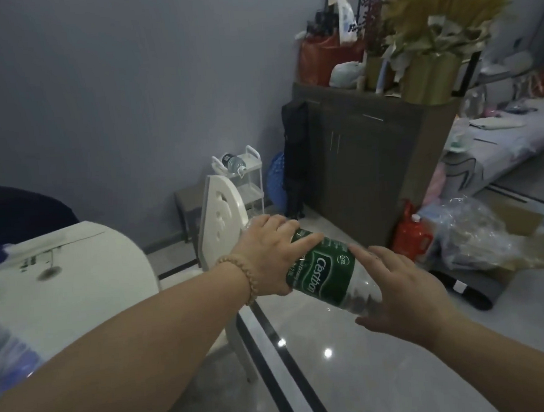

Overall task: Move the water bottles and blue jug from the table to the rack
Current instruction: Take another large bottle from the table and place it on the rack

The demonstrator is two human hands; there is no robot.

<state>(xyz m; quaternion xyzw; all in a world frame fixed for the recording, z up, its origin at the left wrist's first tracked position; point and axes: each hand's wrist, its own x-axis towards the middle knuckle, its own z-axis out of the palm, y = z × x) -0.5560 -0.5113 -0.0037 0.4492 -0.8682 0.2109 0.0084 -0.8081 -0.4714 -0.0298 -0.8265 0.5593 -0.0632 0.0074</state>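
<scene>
Left hand (269, 254) grips the water bottle (325, 274) near its neck; right hand (402, 288) cups the base, fingers spread. Likely two-handed for weight. Rack (249, 175) ahead already holds one bottle (234, 162), apparently lying down.

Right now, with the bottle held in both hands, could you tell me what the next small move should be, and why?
Probably carry the green-labelled bottle forward toward the white rack by the wall. The left hand and right hand both grip it, clear of the table, and the rack's top tier already holds one bottle.

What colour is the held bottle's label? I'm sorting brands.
Dark green with white lettering, on the bottle's label, in the head view.
</scene>
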